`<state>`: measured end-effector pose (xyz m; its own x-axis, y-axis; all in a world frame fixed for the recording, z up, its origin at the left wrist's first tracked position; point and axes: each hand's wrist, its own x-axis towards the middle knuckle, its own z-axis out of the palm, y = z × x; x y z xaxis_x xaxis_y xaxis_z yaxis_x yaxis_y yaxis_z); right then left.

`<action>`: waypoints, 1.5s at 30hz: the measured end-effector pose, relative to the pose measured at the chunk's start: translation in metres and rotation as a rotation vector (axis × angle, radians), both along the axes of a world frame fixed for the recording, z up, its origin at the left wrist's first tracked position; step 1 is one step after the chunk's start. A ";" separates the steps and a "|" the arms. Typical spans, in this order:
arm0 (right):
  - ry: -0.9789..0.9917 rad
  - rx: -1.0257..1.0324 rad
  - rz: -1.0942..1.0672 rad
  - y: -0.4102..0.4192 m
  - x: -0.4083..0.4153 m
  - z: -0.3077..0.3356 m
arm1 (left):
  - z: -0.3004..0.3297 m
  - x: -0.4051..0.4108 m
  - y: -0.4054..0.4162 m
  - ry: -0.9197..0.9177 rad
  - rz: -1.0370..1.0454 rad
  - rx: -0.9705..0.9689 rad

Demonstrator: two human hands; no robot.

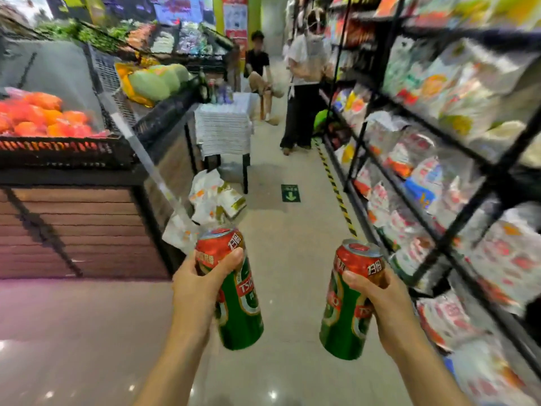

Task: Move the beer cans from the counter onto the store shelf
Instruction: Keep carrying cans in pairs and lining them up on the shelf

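Observation:
I hold two green and red beer cans out in front of me over the aisle floor. My left hand point(199, 285) grips the left beer can point(241, 312) around its upper half, and the can leans slightly left. My right hand point(377, 300) grips the right beer can point(345, 320) from its right side, and that can leans right. Both can tops face up and away from me. The store shelf point(456, 183), a black metal rack packed with snack bags, runs along the right side of the aisle. No counter is in view.
A produce stand point(73, 171) with red-orange fruit and melons fills the left. Loose bags point(210, 200) lie on the floor at its corner, and a small table point(225, 127) with stacked trays stands behind them. Two people point(301, 83) stand further down the aisle.

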<state>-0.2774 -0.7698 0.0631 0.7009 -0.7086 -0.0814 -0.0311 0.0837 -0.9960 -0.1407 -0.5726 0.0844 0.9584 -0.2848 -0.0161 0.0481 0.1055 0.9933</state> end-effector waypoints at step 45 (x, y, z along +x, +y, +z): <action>-0.018 -0.125 -1.286 -0.487 -0.292 0.012 | 0.014 -0.219 -0.751 -0.191 -1.450 0.063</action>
